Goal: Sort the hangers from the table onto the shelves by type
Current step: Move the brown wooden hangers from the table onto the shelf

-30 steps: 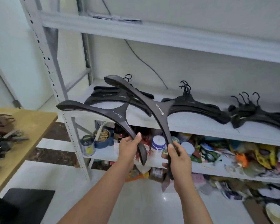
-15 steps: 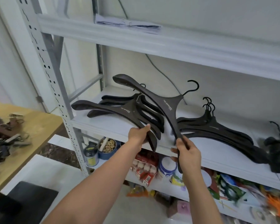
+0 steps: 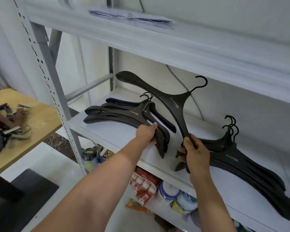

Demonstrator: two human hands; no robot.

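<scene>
My left hand (image 3: 147, 133) grips the near arm of a black wide-shouldered hanger (image 3: 117, 117) that lies on top of a stack of like hangers at the left end of the white middle shelf (image 3: 107, 133). In my right hand (image 3: 193, 152) is the lower arm of a second black hanger (image 3: 172, 102), held tilted in the air above the shelf with its hook pointing up and right. Another stack of black hangers (image 3: 238, 158) lies on the shelf to the right, just behind my right hand.
A wooden table (image 3: 38, 118) at the left carries a heap of brown clip hangers (image 3: 3, 126). A perforated shelf post (image 3: 49, 84) stands between table and shelf. Papers (image 3: 131, 18) lie on the upper shelf. The lower shelf holds jars, boxes and packets (image 3: 146, 186).
Both hands have carried the two hangers up and forward to the middle shelf. The left hanger now lies on the left stack; the right one is still held in the air.
</scene>
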